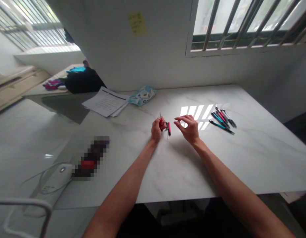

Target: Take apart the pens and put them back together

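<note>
My left hand [157,129] is closed round a red pen part whose thin tip [160,115] points up and away from me. Just right of it a red pen barrel [169,128] lies on the white marble table [242,158], beside a small dark piece [166,125]. My right hand [189,127] hovers a little right of the barrel with its fingers loosely curled and apart, holding nothing that I can see. Several pens [222,119], teal, red and dark, lie in a loose bunch farther right.
A stack of papers [106,102] and a light-blue wipes pack [142,95] lie at the back of the table. A dark bag [81,81] sits beyond. A white power strip [52,185] with cable rests at the near left, beside a blurred-out object [91,158].
</note>
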`<control>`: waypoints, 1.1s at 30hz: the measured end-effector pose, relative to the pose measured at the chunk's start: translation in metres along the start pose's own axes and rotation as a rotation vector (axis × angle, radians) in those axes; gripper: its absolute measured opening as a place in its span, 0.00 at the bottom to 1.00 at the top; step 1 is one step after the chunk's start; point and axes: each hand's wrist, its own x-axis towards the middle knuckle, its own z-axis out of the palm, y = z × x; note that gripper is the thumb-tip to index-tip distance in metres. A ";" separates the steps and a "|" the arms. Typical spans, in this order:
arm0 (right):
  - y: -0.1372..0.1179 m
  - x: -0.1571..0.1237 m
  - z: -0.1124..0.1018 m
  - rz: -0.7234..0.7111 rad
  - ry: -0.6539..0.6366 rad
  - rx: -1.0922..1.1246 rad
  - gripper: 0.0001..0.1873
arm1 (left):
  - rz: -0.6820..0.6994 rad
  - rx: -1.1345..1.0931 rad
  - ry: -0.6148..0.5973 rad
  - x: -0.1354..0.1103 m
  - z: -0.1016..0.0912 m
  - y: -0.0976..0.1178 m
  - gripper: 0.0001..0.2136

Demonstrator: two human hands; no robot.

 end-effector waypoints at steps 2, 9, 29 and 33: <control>-0.013 -0.004 0.006 -0.028 -0.083 0.086 0.12 | 0.032 0.056 -0.022 -0.005 0.005 0.002 0.25; -0.022 -0.011 0.018 0.044 0.003 0.350 0.14 | 0.038 0.294 -0.017 -0.019 0.011 0.001 0.21; -0.026 -0.006 0.018 0.218 0.011 0.612 0.14 | 0.073 0.495 -0.167 -0.025 0.010 -0.009 0.28; -0.027 0.000 0.013 0.208 0.081 0.655 0.14 | 0.072 0.525 -0.218 -0.028 0.013 -0.006 0.28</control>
